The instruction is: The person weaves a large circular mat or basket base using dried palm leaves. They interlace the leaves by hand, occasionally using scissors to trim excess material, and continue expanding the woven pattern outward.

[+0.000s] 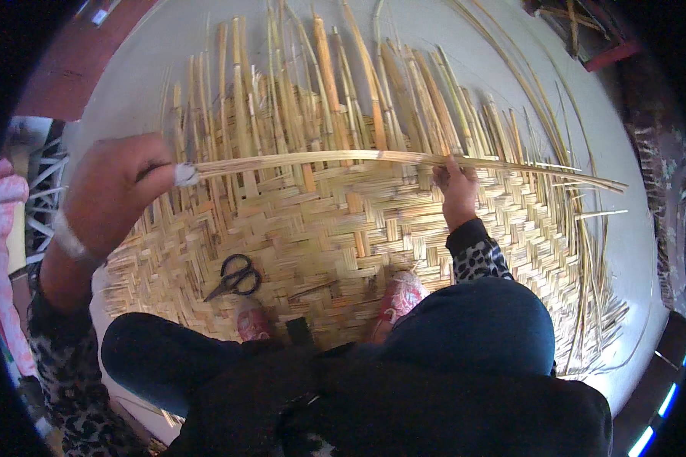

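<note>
A long bundle of split reed strips (320, 158) stretches across in front of me, above a woven reed mat (305, 206). My left hand (118, 190), slightly blurred, is closed at the bundle's left end. Something white (185, 174) shows at its fingertips; whether it wraps a finger or the strips I cannot tell. Farther right, my right hand (457, 190) pinches the same bundle between thumb and fingers, and the loose ends fan out beyond it. Black-handled scissors (236, 278) lie on the mat near my left knee.
Unwoven reed ends (331, 76) stick out along the mat's far edge over the pale floor (137, 99). Loose long strips (579, 259) lie along the right. My pink patterned shoes (400, 297) rest on the mat, with a small dark block (299, 330) between them.
</note>
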### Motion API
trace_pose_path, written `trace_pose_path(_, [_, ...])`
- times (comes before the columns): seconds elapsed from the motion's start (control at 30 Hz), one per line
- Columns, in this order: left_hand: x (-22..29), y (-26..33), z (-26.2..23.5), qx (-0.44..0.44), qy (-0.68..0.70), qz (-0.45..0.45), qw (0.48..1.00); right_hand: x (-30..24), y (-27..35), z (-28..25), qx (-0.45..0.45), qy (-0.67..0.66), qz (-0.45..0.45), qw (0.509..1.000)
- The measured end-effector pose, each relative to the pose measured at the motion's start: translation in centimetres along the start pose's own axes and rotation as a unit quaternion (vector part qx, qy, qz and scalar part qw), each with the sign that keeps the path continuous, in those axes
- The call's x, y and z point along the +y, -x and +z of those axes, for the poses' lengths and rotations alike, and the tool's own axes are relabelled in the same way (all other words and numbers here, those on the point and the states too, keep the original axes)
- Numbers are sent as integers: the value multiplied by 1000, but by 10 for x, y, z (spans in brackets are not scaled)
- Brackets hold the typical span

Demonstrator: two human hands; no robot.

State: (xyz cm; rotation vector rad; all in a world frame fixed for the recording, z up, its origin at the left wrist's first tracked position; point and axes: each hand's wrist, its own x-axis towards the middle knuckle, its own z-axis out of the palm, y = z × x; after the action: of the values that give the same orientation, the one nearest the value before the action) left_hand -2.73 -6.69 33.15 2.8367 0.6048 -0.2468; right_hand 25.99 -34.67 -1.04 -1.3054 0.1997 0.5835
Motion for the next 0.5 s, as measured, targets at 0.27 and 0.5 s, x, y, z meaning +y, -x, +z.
trace_pose_path(0.27, [-10,69,-14,99,-240,-74,963,7,-6,11,-49,4,27,998])
trace_pose_path(0.5, [-120,74,38,68,-312,-90,943,-18,17,38,-165,-23,47,985])
